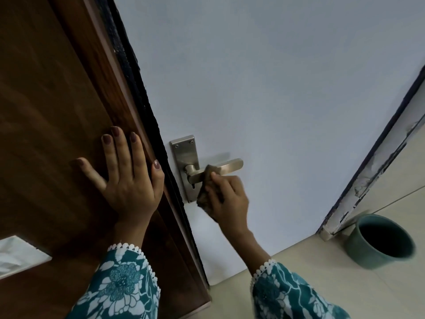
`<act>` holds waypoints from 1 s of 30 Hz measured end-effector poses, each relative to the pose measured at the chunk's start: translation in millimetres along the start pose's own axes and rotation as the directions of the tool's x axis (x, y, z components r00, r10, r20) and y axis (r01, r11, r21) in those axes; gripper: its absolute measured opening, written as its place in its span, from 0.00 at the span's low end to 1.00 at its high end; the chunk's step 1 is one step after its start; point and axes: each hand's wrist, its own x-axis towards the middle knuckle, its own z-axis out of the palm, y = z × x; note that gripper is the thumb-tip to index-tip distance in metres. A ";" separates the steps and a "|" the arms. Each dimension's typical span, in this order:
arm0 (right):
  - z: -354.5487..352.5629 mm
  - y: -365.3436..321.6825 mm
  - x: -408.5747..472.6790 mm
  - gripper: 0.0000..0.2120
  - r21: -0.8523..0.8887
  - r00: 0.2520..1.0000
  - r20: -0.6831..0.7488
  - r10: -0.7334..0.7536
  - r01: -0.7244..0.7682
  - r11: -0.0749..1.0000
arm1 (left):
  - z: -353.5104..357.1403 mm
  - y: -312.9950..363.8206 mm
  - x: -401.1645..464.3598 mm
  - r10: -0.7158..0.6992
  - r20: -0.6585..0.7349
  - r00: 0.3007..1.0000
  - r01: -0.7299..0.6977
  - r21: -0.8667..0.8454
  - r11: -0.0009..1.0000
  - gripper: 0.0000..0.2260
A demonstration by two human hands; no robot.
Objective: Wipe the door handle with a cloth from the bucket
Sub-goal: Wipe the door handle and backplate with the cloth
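A brushed-metal lever door handle (230, 166) on its long backplate (185, 153) is fixed to the pale grey door (276, 88). My right hand (226, 196) grips a dark brownish cloth (205, 185) and presses it against the middle of the lever. My left hand (125, 173) lies flat with fingers spread on the brown wooden frame (57, 111), just left of the door's edge. A teal bucket (379, 241) stands on the floor at the lower right; its inside looks dark.
Beige floor tiles (322, 284) run along the bottom right. A worn, chipped frame edge (368, 180) slants down beside the bucket. A white panel (18, 254) shows at the lower left of the wood. Both sleeves are teal with a white flower print.
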 end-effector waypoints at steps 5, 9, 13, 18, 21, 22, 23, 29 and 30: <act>-13.8 15.3 5.7 0.12 -0.030 0.998 -0.063 0.013 -0.015 0.999 | -1.0 -3.0 -0.8 0.006 0.007 1.000 -0.005 -0.014 1.000 0.26; -25.9 27.4 18.1 0.11 -0.079 0.973 -0.188 0.132 -0.149 0.986 | 0.6 -1.5 -0.8 0.003 -0.006 1.000 -0.003 -0.002 1.000 0.26; 0.0 5.8 1.1 0.11 -0.049 0.995 -0.089 0.042 -0.047 0.998 | 1.2 0.3 -0.5 -0.004 -0.009 1.000 0.004 -0.005 1.000 0.26; 0.4 0.8 -5.3 0.11 0.045 0.999 0.052 -0.013 0.010 0.999 | -0.8 -2.2 -0.8 -0.004 0.000 1.000 0.004 -0.027 1.000 0.26; -19.6 19.5 9.6 0.12 -0.024 0.999 -0.041 -0.007 0.006 1.000 | -1.7 -3.9 -5.9 0.010 0.016 1.000 -0.009 -0.042 0.999 0.25; -24.4 25.4 14.4 0.12 -0.054 0.997 -0.081 0.012 -0.017 0.998 | -1.5 -3.6 -7.1 0.013 0.017 1.000 -0.013 -0.038 0.999 0.25; -27.0 27.1 17.4 0.12 -0.063 0.993 -0.109 0.037 -0.044 0.997 | -0.8 -3.2 -7.7 0.017 0.013 1.000 -0.017 -0.031 0.999 0.25; 9.0 -4.3 -1.1 0.10 -0.029 0.996 -0.077 -0.054 0.052 0.998 | 2.3 -1.6 -8.7 0.017 -0.001 1.000 -0.017 -0.011 1.000 0.26; 16.7 -11.0 -6.0 0.09 -0.025 0.991 -0.042 -0.128 0.127 0.992 | 1.9 -1.6 -8.5 0.018 0.003 1.000 -0.017 -0.013 1.000 0.26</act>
